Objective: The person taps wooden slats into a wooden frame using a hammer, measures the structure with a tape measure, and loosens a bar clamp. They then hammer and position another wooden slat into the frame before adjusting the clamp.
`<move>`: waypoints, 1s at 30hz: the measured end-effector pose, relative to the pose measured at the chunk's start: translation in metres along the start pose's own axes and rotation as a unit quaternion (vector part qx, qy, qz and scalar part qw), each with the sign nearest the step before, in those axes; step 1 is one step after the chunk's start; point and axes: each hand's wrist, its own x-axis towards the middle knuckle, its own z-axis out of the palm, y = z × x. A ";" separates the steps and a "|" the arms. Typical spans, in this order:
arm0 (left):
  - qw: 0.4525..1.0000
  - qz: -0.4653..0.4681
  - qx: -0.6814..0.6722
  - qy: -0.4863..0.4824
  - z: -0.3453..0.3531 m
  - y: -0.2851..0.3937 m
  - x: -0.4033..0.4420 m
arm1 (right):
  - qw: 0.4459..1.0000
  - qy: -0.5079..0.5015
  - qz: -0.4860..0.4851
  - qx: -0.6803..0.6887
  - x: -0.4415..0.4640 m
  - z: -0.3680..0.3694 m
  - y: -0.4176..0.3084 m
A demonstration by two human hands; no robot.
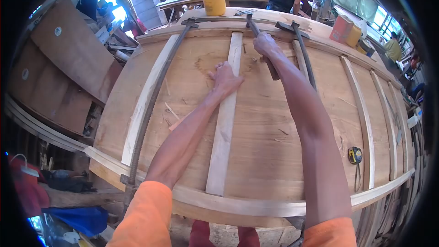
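While the left hand [226, 77] lies on a wooden strip [223, 130], fingers partly spread, the right hand [266, 45] is wrapped around a hammer [273, 69] over the panel [270, 132], right of the strip's far end.

the panel [270, 155] before you is wood, mostly smooth with a faint sheen and brown stains. your pale batten [222, 142] looks like matt, bare wood. the clamp bar [148, 105] is dark, ridged metal. your tool [273, 69] shows a matt, dark brown end. the yellow jar [214, 2] looks smooth plastic; your orange sleeves [144, 210] are matt cloth.
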 end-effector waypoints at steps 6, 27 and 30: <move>1.000 0.009 0.011 0.006 0.006 -0.006 0.004 | 0.986 -0.113 0.099 0.068 -0.004 -0.020 -0.021; 0.999 -0.001 -0.030 -0.020 0.005 -0.006 0.005 | 0.969 -0.178 0.124 0.115 -0.013 -0.041 -0.020; 0.999 -0.005 -0.033 -0.011 0.002 -0.002 0.003 | 1.000 0.020 -0.010 -0.017 -0.011 -0.003 -0.001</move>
